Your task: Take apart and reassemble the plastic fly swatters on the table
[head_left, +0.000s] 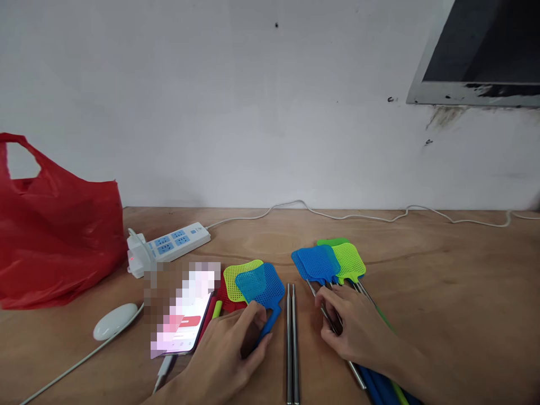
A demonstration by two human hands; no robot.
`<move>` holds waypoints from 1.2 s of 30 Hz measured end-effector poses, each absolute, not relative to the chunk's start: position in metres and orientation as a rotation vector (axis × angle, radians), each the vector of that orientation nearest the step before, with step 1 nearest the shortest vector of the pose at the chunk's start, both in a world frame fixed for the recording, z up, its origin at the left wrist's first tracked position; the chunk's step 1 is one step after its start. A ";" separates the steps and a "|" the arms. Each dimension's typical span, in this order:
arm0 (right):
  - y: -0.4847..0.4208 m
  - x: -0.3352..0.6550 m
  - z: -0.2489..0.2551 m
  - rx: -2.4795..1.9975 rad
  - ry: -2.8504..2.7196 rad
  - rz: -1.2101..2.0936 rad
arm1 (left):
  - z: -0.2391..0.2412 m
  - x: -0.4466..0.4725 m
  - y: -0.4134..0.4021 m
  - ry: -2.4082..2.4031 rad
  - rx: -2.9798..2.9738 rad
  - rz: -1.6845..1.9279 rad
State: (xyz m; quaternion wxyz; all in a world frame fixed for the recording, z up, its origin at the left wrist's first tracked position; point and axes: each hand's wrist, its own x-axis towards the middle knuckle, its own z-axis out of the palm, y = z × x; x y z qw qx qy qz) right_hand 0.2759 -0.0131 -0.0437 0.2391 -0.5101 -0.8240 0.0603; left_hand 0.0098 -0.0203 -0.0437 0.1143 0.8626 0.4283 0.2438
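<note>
My left hand (234, 346) is closed around the neck of a blue fly swatter (270, 284), whose mesh head overlaps a yellow-green swatter (236, 278) and a red one (223, 292). My right hand (356, 323) has its fingers curled on a thin metal rod (356, 374) that slants across the wood. Just beyond those fingers lie more swatter heads, blue (314, 263), yellow-green (352, 261) and green (333, 242), their handles partly hidden under my right hand and forearm. Two metal rods (292, 343) rest side by side between my hands.
A lit phone (185, 332), partly blurred out, lies left of my left hand with a cable plugged in. Further left are a white mouse-shaped object (116, 322), a power strip (181, 242) and a red plastic bag (63, 236). A white cord (346, 216) runs along the wall.
</note>
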 end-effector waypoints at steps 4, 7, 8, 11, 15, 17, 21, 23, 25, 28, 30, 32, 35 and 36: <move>-0.007 0.278 -0.046 -1.293 -2.021 0.477 | -0.042 0.009 -0.021 1.217 2.525 0.751; -0.003 0.279 -0.046 -1.196 -1.670 0.846 | -0.042 0.009 -0.019 1.185 2.490 0.787; -0.002 0.279 -0.046 -1.154 -1.549 0.963 | -0.042 0.009 -0.019 1.174 2.478 0.803; -0.001 0.279 -0.043 -1.077 -1.245 1.217 | -0.041 0.010 -0.019 1.142 2.475 0.837; -0.002 0.276 -0.042 -1.056 -0.963 1.376 | -0.036 0.012 -0.021 1.108 2.491 0.768; -0.003 0.275 -0.040 -1.032 -0.869 1.413 | -0.033 0.013 -0.022 1.096 2.483 0.747; -0.003 0.272 -0.036 -0.944 -0.794 1.392 | -0.031 0.013 -0.022 1.067 2.475 0.757; -0.002 0.271 -0.034 -0.920 -0.812 1.357 | -0.032 0.012 -0.022 1.057 2.472 0.761; -0.002 0.271 -0.033 -0.921 -0.832 1.329 | -0.032 0.011 -0.023 1.048 2.464 0.774; -0.003 0.270 -0.031 -0.933 -0.832 1.299 | -0.033 0.011 -0.023 1.032 2.477 0.843; -0.003 0.270 -0.031 -0.936 -0.828 1.292 | -0.033 0.011 -0.022 1.022 2.508 0.894; -0.003 0.269 -0.031 -0.935 -0.836 1.292 | -0.033 0.011 -0.021 1.016 2.536 0.917; -0.004 0.270 -0.032 -0.932 -0.855 1.293 | -0.033 0.011 -0.021 1.004 2.555 0.925; -0.004 0.270 -0.032 -0.934 -0.859 1.288 | -0.033 0.011 -0.022 1.006 2.557 0.930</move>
